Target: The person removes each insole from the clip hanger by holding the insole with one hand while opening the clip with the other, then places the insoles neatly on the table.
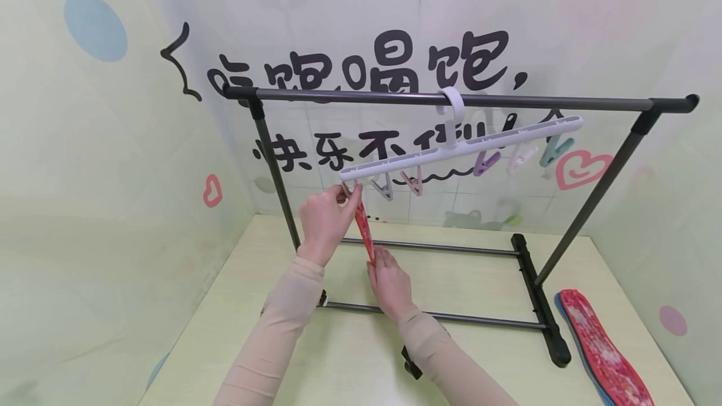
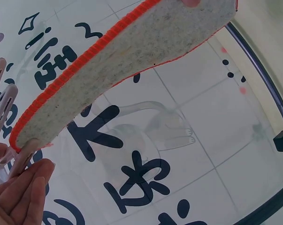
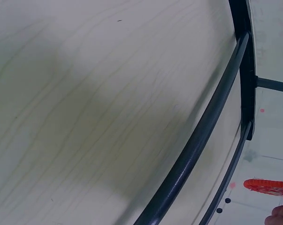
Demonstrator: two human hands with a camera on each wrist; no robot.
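A red-patterned insole (image 1: 363,229) hangs edge-on below the left end of a lilac clip hanger (image 1: 406,161). In the left wrist view the insole's grey felt underside (image 2: 132,51) shows, edged in orange-red. My left hand (image 1: 326,221) pinches the pink end clip (image 2: 21,161) of the hanger, and the insole's narrow end sits at the clip's mouth. Lower down, my right hand (image 1: 393,284) holds the insole's wide end between thumb and fingers; one fingertip shows on the felt. The right wrist view catches only some fingers (image 3: 278,215) beside the red tip.
The hanger hooks over the top bar (image 1: 338,97) of a black rack on a pale wooden table (image 1: 361,356). Several other clips, including a teal one (image 1: 555,150), dangle from it. Another red insole (image 1: 600,346) with a blue edge under it lies at the right.
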